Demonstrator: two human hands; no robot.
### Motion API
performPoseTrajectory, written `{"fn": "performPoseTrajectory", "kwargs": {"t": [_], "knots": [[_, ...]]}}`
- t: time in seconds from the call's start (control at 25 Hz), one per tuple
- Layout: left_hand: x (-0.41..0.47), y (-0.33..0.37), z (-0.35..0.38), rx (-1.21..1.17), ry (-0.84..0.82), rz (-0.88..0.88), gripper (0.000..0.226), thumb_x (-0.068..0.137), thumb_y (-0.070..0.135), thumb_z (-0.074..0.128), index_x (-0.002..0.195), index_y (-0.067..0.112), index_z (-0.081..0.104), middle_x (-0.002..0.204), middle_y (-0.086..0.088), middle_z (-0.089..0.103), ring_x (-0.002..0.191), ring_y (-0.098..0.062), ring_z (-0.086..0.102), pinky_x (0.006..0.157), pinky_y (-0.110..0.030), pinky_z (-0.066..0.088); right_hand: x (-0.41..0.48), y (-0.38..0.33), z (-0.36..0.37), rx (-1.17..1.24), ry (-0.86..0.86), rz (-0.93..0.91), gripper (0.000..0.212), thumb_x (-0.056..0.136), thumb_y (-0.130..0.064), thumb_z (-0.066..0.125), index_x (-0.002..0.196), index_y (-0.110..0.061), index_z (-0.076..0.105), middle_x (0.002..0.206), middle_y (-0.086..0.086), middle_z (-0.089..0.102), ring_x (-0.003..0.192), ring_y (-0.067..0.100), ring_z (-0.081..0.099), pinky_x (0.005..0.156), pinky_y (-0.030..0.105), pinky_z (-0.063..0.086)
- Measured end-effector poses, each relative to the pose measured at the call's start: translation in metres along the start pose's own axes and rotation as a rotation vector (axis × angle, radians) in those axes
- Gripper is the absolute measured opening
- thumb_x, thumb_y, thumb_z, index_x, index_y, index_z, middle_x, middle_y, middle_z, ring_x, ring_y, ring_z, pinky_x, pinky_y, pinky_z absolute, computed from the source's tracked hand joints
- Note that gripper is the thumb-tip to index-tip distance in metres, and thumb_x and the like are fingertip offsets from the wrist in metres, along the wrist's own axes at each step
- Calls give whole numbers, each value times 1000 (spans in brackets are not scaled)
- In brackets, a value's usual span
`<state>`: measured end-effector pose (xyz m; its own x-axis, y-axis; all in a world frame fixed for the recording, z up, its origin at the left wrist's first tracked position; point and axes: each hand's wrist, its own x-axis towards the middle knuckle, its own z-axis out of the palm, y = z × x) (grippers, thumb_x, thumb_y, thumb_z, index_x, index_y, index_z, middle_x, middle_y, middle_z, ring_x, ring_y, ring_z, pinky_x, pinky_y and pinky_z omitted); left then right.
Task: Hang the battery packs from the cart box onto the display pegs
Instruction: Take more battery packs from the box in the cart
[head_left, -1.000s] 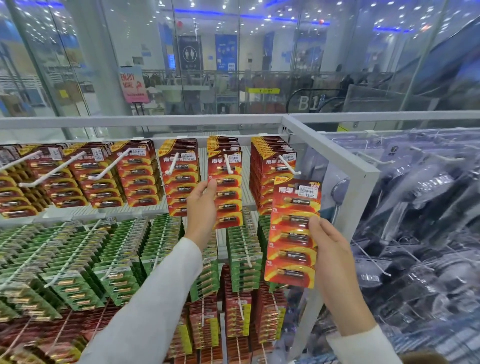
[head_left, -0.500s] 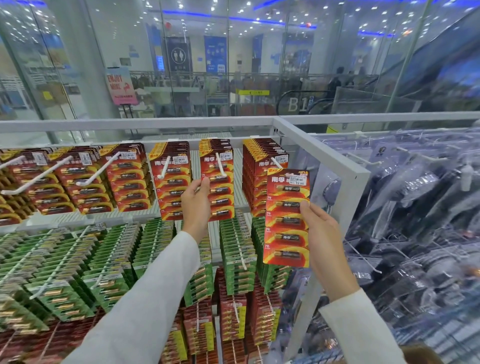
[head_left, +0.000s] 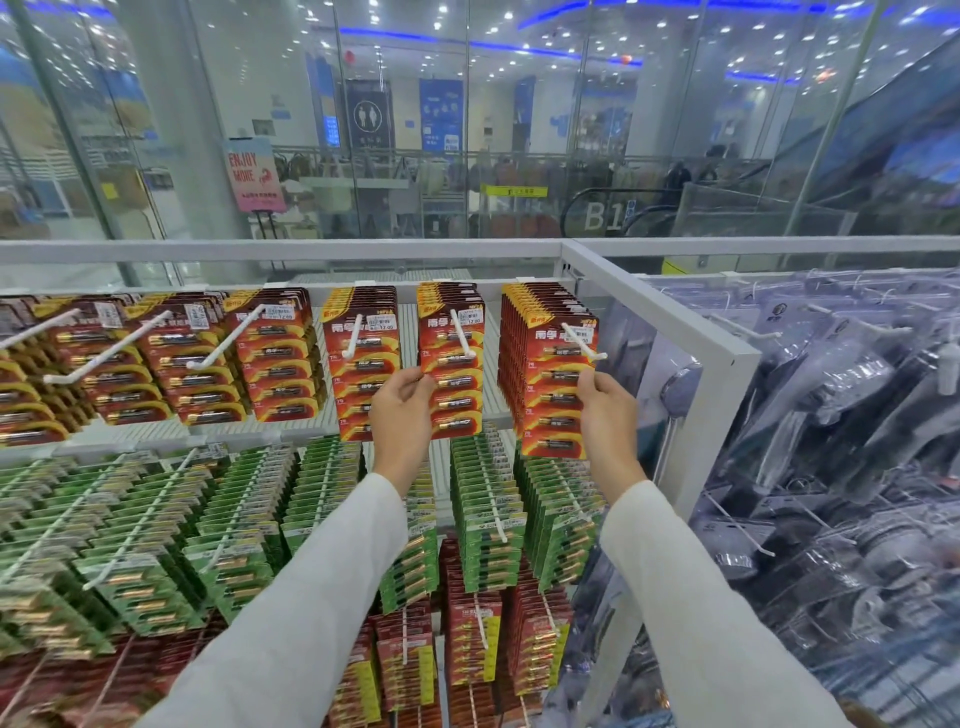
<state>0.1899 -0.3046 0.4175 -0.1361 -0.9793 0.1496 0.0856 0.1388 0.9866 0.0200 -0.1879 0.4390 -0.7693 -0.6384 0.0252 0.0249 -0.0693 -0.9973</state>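
Note:
Red battery packs hang in rows on white pegs along the top rail. My right hand (head_left: 605, 410) pinches the right edge of the front red battery pack (head_left: 553, 384) on the rightmost peg (head_left: 583, 340), whose tip pokes out through the pack's top. My left hand (head_left: 402, 410) grips the left edge of the front pack (head_left: 454, 387) on the neighbouring peg (head_left: 462, 338). Both sleeves are white. The cart box is out of view.
Green battery packs (head_left: 483, 514) fill the pegs of the row below, with more red packs (head_left: 467, 644) under them. A white frame post (head_left: 722, 395) stands just right of my right hand. Clear-bagged goods (head_left: 831, 441) hang beyond it. A glass wall is behind.
My right hand has carried the red pack up and left onto the rightmost peg, where it now hangs at the front of the stack. My left hand stays at the neighbouring pack.

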Motion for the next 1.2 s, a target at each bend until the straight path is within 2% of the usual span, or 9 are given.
{"fn": "performPoseTrajectory", "kwargs": {"t": [0.16, 0.2, 0.28, 0.4, 0.6, 0.8, 1.0, 1.04, 1.2], "knots": [[0, -4, -9, 83, -11, 36, 25, 107, 20, 57, 130, 17, 66, 122, 1, 70, 106, -9, 67, 91, -30, 59, 3, 4, 0, -14, 57, -28, 28, 106, -43, 49, 116, -21, 64, 102, -3, 75, 73, 5, 74, 65, 27, 54], [0, -6, -11, 94, -15, 43, 25, 107, 20, 56, 129, 19, 66, 123, 3, 70, 108, -9, 67, 94, -33, 59, 4, 6, -1, -27, 72, -39, 29, 106, -44, 50, 116, -20, 64, 102, -4, 75, 74, 6, 74, 64, 26, 52], [-2, -9, -16, 109, -28, 52, 24, 107, 22, 56, 128, 21, 68, 123, 4, 71, 114, -14, 67, 100, -39, 57, 3, 7, -2, -61, 100, -51, 31, 105, -45, 50, 116, -19, 64, 103, -3, 74, 83, 10, 73, 66, 27, 51], [-14, -10, -25, 136, -40, 78, 27, 107, 22, 55, 131, 20, 67, 125, 6, 70, 118, -13, 65, 96, -26, 53, -4, 14, -7, -85, 134, -64, 28, 105, -39, 53, 119, -18, 65, 107, -4, 73, 93, 12, 71, 69, 26, 50], [-54, -30, -55, 38, -59, 4, 17, 106, 24, 58, 114, 35, 69, 118, 10, 73, 114, -12, 68, 105, -44, 54, -47, 29, -22, -250, 111, -113, 27, 107, -33, 49, 128, -22, 61, 117, -12, 60, 110, 10, 56, 90, 27, 38], [-118, -66, -82, -11, -97, -76, 21, 107, 19, 56, 119, 25, 71, 114, 10, 77, 108, -11, 72, 99, -38, 56, -109, 71, -49, -301, 93, -93, 29, 106, -41, 50, 127, -27, 64, 123, -16, 65, 114, 0, 58, 95, 24, 44], [-179, -126, -98, 54, -224, -205, 22, 105, 20, 58, 123, 23, 71, 117, 12, 76, 110, -12, 72, 99, -38, 55, -186, 130, -95, -283, 190, 79, 22, 105, -38, 52, 118, -31, 68, 111, -21, 69, 100, -11, 62, 79, 7, 46], [-190, -137, -100, 79, -241, -224, 22, 105, 22, 59, 122, 24, 72, 117, 13, 76, 112, -13, 71, 99, -40, 54, -199, 142, -105, -293, 219, 108, 21, 105, -37, 52, 117, -31, 68, 111, -21, 69, 102, -10, 61, 81, 8, 45], [-240, -176, -89, 114, -320, -394, 19, 105, 23, 57, 115, 31, 71, 118, 7, 75, 109, -18, 71, 93, -38, 54, -251, 198, -163, -353, 355, 264, 27, 104, -41, 53, 123, -28, 66, 122, -14, 67, 113, 5, 61, 94, 27, 47]]}}
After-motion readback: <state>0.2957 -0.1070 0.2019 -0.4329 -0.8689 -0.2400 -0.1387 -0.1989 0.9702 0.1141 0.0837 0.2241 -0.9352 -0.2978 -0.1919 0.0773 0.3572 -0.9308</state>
